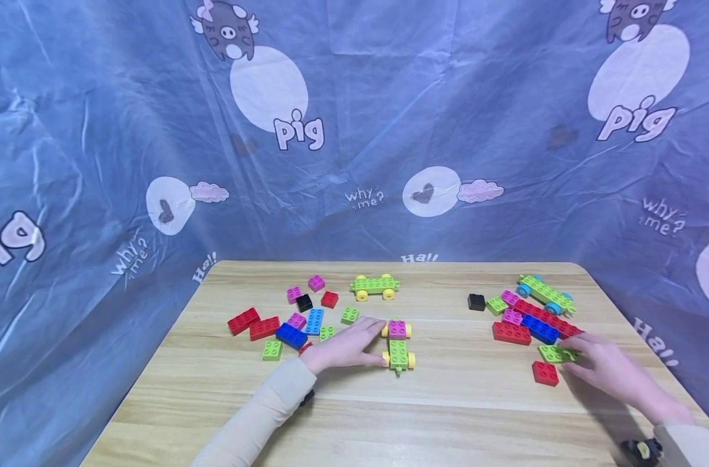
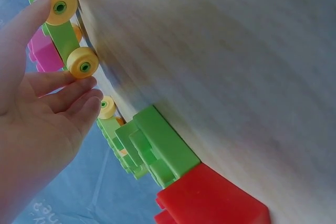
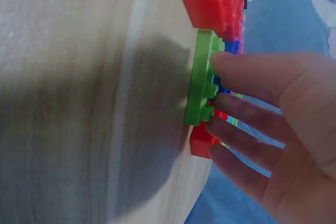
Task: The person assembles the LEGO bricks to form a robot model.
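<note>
My left hand (image 1: 345, 347) holds a green toy car (image 1: 398, 353) with yellow wheels by its left side. In the left wrist view, the thumb lies on one yellow wheel (image 2: 60, 6) and the fingers are at the other. A pink brick (image 1: 397, 329) sits on the car's far end. On the right, my right hand (image 1: 611, 373) reaches down over a flat green brick (image 1: 549, 353) lying on the table, thumb and fingertips at its studs in the right wrist view. A red brick (image 1: 545, 373) lies just nearer than it.
A second yellow-wheeled car (image 1: 375, 285) stands at the back, and a blue-wheeled car (image 1: 543, 294) at the back right. Loose bricks, including a blue brick (image 1: 291, 335), spread over the left side. Red bricks (image 1: 512, 333) and others cluster beside my right hand. A blue printed cloth (image 1: 354, 130) hangs behind the table.
</note>
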A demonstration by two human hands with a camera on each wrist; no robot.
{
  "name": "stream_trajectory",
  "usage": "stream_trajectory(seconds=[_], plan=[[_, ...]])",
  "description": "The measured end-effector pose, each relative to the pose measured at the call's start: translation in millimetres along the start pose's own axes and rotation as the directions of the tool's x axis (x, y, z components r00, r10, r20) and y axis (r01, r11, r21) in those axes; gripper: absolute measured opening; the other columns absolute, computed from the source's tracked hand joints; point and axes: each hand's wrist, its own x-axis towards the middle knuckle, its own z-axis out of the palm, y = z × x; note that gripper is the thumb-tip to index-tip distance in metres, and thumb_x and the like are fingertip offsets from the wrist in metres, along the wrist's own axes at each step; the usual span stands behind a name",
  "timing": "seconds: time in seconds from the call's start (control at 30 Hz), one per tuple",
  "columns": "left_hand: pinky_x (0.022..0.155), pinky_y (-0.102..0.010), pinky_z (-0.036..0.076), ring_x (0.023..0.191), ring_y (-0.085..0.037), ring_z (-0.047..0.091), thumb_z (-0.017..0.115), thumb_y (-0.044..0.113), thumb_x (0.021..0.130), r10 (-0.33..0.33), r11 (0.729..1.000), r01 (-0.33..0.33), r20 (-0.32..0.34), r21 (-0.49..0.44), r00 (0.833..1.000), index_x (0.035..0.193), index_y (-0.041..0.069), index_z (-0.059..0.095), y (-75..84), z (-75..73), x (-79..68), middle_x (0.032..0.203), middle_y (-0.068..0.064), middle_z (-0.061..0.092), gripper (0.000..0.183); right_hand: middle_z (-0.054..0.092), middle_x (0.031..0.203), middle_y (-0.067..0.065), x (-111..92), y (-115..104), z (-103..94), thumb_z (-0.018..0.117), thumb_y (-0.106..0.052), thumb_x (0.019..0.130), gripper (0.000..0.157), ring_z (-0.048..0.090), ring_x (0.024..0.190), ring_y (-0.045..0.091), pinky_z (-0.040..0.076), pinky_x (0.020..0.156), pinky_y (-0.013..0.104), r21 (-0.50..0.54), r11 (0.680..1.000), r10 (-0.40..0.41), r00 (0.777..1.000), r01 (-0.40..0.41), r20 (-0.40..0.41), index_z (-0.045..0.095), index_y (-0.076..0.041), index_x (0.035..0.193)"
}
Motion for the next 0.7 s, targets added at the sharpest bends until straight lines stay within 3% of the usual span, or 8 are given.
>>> stream_trajectory(seconds=[0.33,0.57,0.7], plan=[[0.118,-0.042,0.024,0.141,-0.025,0.03,0.058,0.056,0.084,-0.005,1.0,0.005,0.005,-0.006,1.0,0.146,0.005,0.027,0.8,0.0,-0.3,0.151,-0.011,0.033,0.086,0.066,0.082,0.001,-4.6,4.5,0.8,0.085,-0.017,0.056,0.034,0.062,0.071,0.022,0.053,0.062,0.039,-0.028,0.999,0.03,0.999,-0.029,0.029,0.071,-0.01,0.086],[0.119,-0.04,0.022,0.141,-0.024,0.03,0.058,0.056,0.084,-0.007,1.0,0.007,0.008,-0.002,1.0,0.146,0.005,0.027,1.4,-1.8,0.7,0.151,-0.011,0.033,0.087,0.058,0.075,-0.008,-9.7,7.1,-2.1,0.085,-0.017,0.056,0.029,0.049,0.062,-0.001,0.048,0.055,0.026,-0.053,0.996,0.072,0.996,-0.069,0.046,0.07,-0.014,0.081],[0.119,-0.04,0.021,0.141,-0.022,0.031,0.058,0.056,0.084,-0.009,1.0,0.009,0.01,0.002,1.0,0.146,0.005,0.027,1.5,-2.7,1.5,0.151,-0.01,0.033,0.087,0.054,0.07,-0.01,-12.5,9.4,-4.0,0.085,-0.017,0.057,0.027,0.042,0.059,-0.006,0.042,0.05,0.023,-0.043,0.995,0.094,0.994,-0.092,0.062,0.068,-0.014,0.079]])
